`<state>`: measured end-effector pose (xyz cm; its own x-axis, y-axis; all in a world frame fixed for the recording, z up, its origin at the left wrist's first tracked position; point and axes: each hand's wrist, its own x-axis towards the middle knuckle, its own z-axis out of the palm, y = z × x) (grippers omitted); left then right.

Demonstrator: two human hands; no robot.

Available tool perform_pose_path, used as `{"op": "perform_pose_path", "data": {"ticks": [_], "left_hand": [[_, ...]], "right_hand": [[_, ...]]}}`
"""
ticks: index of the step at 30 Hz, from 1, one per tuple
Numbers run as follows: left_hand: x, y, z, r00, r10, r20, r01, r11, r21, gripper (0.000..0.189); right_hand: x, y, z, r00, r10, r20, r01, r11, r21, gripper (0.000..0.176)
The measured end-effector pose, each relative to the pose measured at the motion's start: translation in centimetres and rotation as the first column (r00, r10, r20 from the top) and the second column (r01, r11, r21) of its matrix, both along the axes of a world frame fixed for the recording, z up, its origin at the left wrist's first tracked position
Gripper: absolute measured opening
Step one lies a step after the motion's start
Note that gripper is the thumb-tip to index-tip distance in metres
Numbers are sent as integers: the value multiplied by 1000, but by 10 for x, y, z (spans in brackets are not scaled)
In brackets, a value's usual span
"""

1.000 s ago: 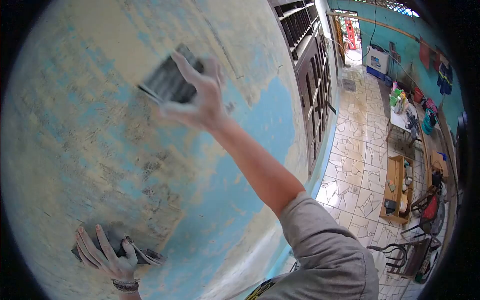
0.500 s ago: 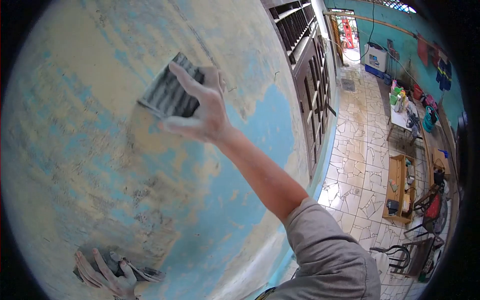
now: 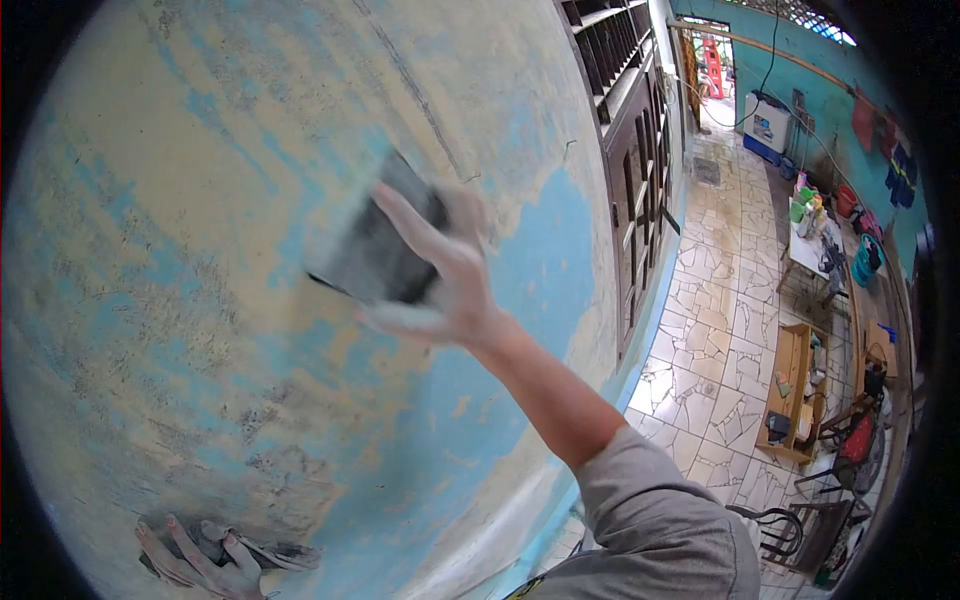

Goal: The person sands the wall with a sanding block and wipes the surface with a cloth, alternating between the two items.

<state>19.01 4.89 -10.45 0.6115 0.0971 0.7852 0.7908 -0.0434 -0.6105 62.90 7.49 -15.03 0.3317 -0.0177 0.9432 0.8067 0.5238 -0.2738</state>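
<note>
My right hand [image 3: 455, 270] presses a dark grey sheet of sandpaper [image 3: 368, 252] against the wall [image 3: 200, 330], fingers and thumb spread across its face. Motion blurs both the hand and the sheet. The wall's surface is patchy, with cream, grey and light blue areas. Low at the left, my left hand [image 3: 215, 568] is on the wall too, its fingers and thumb over a crumpled grey piece [image 3: 285, 556] that sticks out to the right. What that piece is made of I cannot make out, and the hand partly covers it.
A dark window grille [image 3: 635, 180] is set in the wall to the right. Beyond lies a tiled floor [image 3: 700, 330] with a wooden box [image 3: 790, 390], a cluttered small table [image 3: 815, 245], a chair [image 3: 780, 530] and a white-and-blue washing machine [image 3: 767, 125]. A thin hook [image 3: 569, 148] juts from the wall.
My right hand and the sandpaper have slid down and to the right along the wall. The left hand stays on its grey piece, and the whole view has shifted slightly.
</note>
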Motion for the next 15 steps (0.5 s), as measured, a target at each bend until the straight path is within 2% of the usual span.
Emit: {"op": "perform_pose_path", "data": {"ticks": [2, 4, 7, 10, 13, 15], "left_hand": [[2, -1, 0, 1000, 0, 10, 0, 1000, -1, 68], [3, -1, -1, 999, 36, 15, -37, 999, 18, 68], [8, 2, -2, 999, -36, 36, 35, 999, 11, 66], [23, -1, -9, 981, 69, 179, -74, 997, 21, 65], [35, 4, -14, 964, 41, 264, -57, 997, 55, 64], [38, 3, -13, 963, 34, 266, -50, 997, 55, 64]], "right_hand": [[-2, -3, -45, 998, 59, -19, -59, 998, -9, 95], [-1, -5, -67, 993, 119, -27, -119, 993, -9, 96], [5, -4, 7, 999, 21, -26, -20, 999, 36, 93], [1, 5, 52, 993, -72, -89, 77, 995, 58, 94], [0, -2, 2, 998, -65, -22, 66, 997, 30, 95], [-3, -1, -50, 995, 50, -89, -49, 999, 5, 91]]}}
